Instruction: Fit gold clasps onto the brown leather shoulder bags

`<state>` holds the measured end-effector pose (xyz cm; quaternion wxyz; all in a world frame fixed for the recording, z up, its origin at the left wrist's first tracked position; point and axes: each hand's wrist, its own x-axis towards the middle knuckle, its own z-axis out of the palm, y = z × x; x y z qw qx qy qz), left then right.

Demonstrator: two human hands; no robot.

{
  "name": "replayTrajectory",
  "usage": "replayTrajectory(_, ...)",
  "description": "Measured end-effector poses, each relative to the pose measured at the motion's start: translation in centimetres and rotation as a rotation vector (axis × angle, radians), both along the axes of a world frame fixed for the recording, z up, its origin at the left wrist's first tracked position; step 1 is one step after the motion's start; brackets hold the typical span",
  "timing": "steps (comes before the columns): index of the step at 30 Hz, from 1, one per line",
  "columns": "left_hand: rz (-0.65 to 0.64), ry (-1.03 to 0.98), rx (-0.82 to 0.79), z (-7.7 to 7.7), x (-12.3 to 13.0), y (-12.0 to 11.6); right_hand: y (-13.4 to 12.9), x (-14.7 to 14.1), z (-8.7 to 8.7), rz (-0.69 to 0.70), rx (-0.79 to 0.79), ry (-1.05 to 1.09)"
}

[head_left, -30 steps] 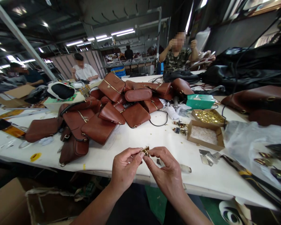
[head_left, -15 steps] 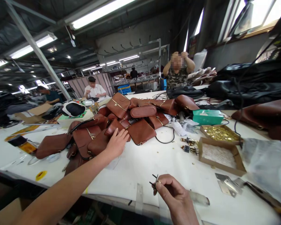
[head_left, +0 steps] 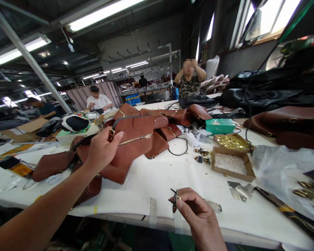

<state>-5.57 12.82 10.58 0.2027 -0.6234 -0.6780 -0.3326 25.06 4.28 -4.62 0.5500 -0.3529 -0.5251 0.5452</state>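
Note:
My left hand grips a brown leather bag by its corner near a brass ring. The bag is lifted and tilted in front of the pile, with its zip facing me. My right hand pinches a small metal clasp piece with dark prongs pointing left, held above the table's front edge. Behind the held bag lie several more brown bags, partly hidden by it. A pale cylindrical handle rests on the table beyond my right hand.
Right of centre stand a box of gold fittings and a box of small pale pieces. Metal plates and pliers lie at the right, near a plastic bag. A co-worker sits across the table.
My left hand has taken hold of a bag from the pile, raised it and drawn it leftward. My right hand still pinches the clasp piece. The view has shifted slightly right.

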Motion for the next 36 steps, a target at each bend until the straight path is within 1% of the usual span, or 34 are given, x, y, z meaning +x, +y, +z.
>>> replayTrajectory(1,-0.031,-0.139,-0.006,-1.0,1.3,-1.8,-0.3,0.2,0.4,-0.011,0.026,0.008)
replayTrajectory(2,-0.088,-0.293,-0.030,-2.6,2.6,-3.4,-0.7,0.5,0.6,-0.020,0.045,0.011)
replayTrajectory(3,-0.150,-0.437,-0.070,-4.7,3.8,-4.9,-1.0,0.7,0.7,-0.025,0.058,0.007)
replayTrajectory(5,-0.255,-0.694,-0.135,-9.6,5.8,-7.1,-1.5,0.9,0.2,-0.021,0.068,-0.030)
replayTrajectory(7,-0.294,-0.866,-0.187,-14.3,6.7,-8.6,-1.8,0.8,-0.8,0.005,0.058,-0.076)
replayTrajectory(8,-0.307,-0.927,-0.202,-16.1,6.8,-9.0,-1.9,0.7,-1.5,0.022,0.045,-0.094)
replayTrajectory(9,-0.324,-0.966,-0.234,-17.5,6.6,-9.3,-1.9,0.5,-2.2,0.038,0.028,-0.107)
replayTrajectory(10,-0.340,-0.974,-0.264,-18.4,6.3,-9.5,-1.9,0.2,-2.9,0.052,0.009,-0.117)
replayTrajectory(11,-0.351,-0.946,-0.288,-18.8,5.8,-9.6,-1.8,-0.1,-3.4,0.062,-0.008,-0.124)
replayTrajectory(12,-0.356,-0.879,-0.301,-18.9,5.3,-9.6,-1.7,-0.4,-3.7,0.067,-0.018,-0.129)
replayTrajectory(14,-0.351,-0.660,-0.279,-18.0,4.6,-9.4,-1.4,-1.0,-3.9,0.075,-0.020,-0.132)
replayTrajectory(17,-0.373,-0.303,-0.235,-16.0,4.7,-8.8,-0.5,-1.5,-3.1,0.077,0.013,-0.127)
replayTrajectory(19,-0.387,-0.156,-0.257,-14.8,5.3,-8.1,0.3,-1.7,-2.5,0.059,0.047,-0.140)
replayTrajectory(22,-0.348,-0.055,-0.308,-13.5,6.3,-7.0,1.7,-1.7,-2.4,0.020,0.084,-0.176)
replayTrajectory(25,-0.311,0.040,-0.338,-12.3,6.7,-6.0,2.8,-1.9,-3.4,0.017,0.058,-0.173)
replayTrajectory(28,-0.308,0.167,-0.363,-11.5,6.9,-5.3,3.2,-2.1,-4.5,0.021,0.017,-0.155)
replayTrajectory(31,-0.305,0.212,-0.366,-11.3,7.4,-4.7,3.2,-2.1,-4.6,0.006,0.000,-0.151)
replayTrajectory(36,-0.289,0.223,-0.314,-12.1,8.3,-4.3,3.7,-1.9,-4.4,-0.003,-0.011,-0.126)
